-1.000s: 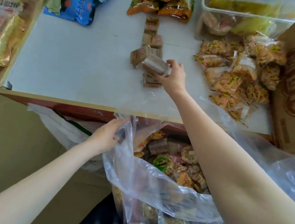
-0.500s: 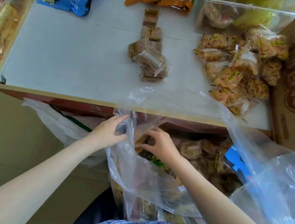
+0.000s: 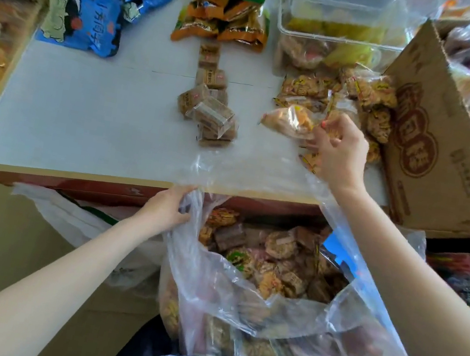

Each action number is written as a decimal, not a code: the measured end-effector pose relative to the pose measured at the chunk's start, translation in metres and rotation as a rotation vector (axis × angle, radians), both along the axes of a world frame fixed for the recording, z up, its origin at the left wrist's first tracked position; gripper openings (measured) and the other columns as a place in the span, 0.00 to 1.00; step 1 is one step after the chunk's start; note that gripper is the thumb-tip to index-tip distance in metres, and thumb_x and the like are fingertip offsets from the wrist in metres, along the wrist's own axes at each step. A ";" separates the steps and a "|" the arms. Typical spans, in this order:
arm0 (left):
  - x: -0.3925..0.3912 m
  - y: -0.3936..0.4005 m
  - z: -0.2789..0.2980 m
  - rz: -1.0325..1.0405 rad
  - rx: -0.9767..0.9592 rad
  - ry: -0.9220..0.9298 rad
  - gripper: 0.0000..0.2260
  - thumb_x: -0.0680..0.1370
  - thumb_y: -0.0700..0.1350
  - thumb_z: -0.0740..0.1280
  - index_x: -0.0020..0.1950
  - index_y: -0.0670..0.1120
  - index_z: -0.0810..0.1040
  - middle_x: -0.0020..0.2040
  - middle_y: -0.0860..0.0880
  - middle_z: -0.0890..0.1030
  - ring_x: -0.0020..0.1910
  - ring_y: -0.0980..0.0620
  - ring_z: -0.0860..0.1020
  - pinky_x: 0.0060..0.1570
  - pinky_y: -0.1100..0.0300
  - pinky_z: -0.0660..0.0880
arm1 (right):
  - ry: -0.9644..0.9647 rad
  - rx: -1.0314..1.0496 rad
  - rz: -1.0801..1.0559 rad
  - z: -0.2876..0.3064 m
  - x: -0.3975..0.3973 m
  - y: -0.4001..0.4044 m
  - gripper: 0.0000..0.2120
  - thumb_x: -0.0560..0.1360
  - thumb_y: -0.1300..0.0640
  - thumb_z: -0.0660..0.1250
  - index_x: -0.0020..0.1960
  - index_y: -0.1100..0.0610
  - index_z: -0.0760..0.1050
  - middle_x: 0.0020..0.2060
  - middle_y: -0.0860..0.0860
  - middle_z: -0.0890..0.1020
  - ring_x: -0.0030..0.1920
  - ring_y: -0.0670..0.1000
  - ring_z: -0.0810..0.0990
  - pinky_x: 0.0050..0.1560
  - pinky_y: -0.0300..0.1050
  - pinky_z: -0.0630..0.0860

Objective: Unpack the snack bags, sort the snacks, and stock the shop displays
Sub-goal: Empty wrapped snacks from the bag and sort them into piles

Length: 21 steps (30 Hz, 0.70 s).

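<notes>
A large clear plastic bag (image 3: 240,287) full of mixed wrapped snacks hangs below the front edge of the white table (image 3: 83,109). My left hand (image 3: 165,208) grips the bag's rim at its left side. Over the table, my right hand (image 3: 339,150) pinches an orange snack packet (image 3: 290,120) beside the pile of orange-yellow packets (image 3: 364,103) at the right. A small stack of brown square packets (image 3: 211,108) lies in the table's middle.
Blue snack bags (image 3: 89,20) lie at the back left and orange-green packets (image 3: 226,18) at the back centre. A clear plastic tub (image 3: 340,24) stands behind the orange pile. A tilted cardboard box (image 3: 438,143) borders the right. A white bag (image 3: 72,216) hangs left of the clear one.
My right hand left the brown stack, dipped into the bag, and has come back up over the table with an orange packet. My left hand stays on the bag's rim.
</notes>
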State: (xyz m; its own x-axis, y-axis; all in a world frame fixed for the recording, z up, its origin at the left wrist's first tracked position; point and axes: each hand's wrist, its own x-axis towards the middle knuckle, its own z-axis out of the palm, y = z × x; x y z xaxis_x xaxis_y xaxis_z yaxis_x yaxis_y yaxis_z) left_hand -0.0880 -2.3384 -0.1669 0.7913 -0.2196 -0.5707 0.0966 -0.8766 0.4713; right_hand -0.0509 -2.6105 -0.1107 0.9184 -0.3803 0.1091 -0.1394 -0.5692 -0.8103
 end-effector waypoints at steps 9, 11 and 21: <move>-0.006 0.013 0.006 0.011 0.031 -0.028 0.31 0.75 0.38 0.65 0.75 0.51 0.59 0.67 0.47 0.71 0.55 0.51 0.73 0.47 0.62 0.68 | 0.221 -0.089 -0.166 -0.046 0.081 -0.006 0.09 0.75 0.62 0.65 0.53 0.65 0.76 0.53 0.59 0.80 0.56 0.57 0.76 0.53 0.44 0.70; -0.006 0.015 0.004 0.023 0.030 -0.025 0.31 0.75 0.38 0.65 0.75 0.52 0.59 0.69 0.47 0.70 0.56 0.49 0.74 0.46 0.62 0.68 | 0.304 -0.140 -0.133 -0.061 0.075 -0.003 0.09 0.75 0.65 0.62 0.52 0.65 0.78 0.53 0.60 0.80 0.56 0.57 0.76 0.54 0.45 0.71; -0.006 0.011 -0.015 0.259 -0.078 0.044 0.33 0.76 0.50 0.67 0.77 0.48 0.55 0.75 0.45 0.62 0.72 0.45 0.63 0.66 0.54 0.63 | 0.067 -0.233 0.244 -0.037 -0.004 0.028 0.10 0.74 0.69 0.60 0.50 0.64 0.79 0.47 0.57 0.81 0.47 0.56 0.80 0.49 0.44 0.74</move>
State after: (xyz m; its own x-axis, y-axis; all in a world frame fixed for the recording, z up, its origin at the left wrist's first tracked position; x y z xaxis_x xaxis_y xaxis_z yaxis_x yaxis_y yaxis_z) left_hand -0.0943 -2.3277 -0.1816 0.8014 -0.0575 -0.5954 0.3351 -0.7813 0.5265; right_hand -0.0550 -2.5828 -0.1479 0.9873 -0.1209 0.1033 -0.0253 -0.7610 -0.6482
